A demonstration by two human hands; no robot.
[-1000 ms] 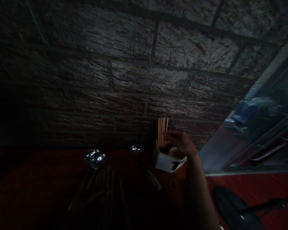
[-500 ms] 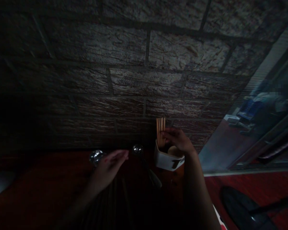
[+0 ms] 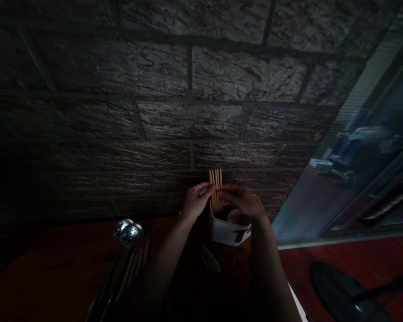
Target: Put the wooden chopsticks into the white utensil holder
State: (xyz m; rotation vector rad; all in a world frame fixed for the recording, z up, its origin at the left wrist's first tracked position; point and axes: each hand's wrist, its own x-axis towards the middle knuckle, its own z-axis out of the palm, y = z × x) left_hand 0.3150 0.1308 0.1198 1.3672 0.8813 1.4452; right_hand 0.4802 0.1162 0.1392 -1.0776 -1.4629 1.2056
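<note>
Forearms: both reach in from the bottom edge, the left one slanting up to the right, the right one leaning up to the left.
Two metal ladles [image 3: 129, 235]: side by side on the left, their shiny round heads touching or overlapping, handles running down toward the near edge; the front head shows small holes.
Loose sticks [image 3: 134, 266]: several pale ones lying just right of the ladle handles, partly lost in shadow.
Pale handle [image 3: 210, 260]: lies between the two forearms; what it belongs to is mostly hidden.
Tabletop [image 3: 53, 273]: reddish brown, very dark in the middle.
White container [image 3: 226, 233]: stands between the hands and near the wall, with a dark mark on its front; a rounded tan piece [image 3: 237, 218] shows inside.
Upright chopsticks [image 3: 216, 179]: a small bunch at the container's left side, lower ends inside it, tops above the fingers.
Left hand [image 3: 196, 203]: closed on the bunch from the left, thumb across the front.
Right hand [image 3: 242, 201]: above the container, fingertips pinching the bunch from the right; the two hands nearly meet.
Black round base [image 3: 339, 286]: at lower right, on a red floor [image 3: 392, 252].
Brick wall [image 3: 188, 116]: rough, dim, behind everything on the table.
Glass panel [image 3: 305, 205]: right of the wall, with blurred blue shapes in it.
</note>
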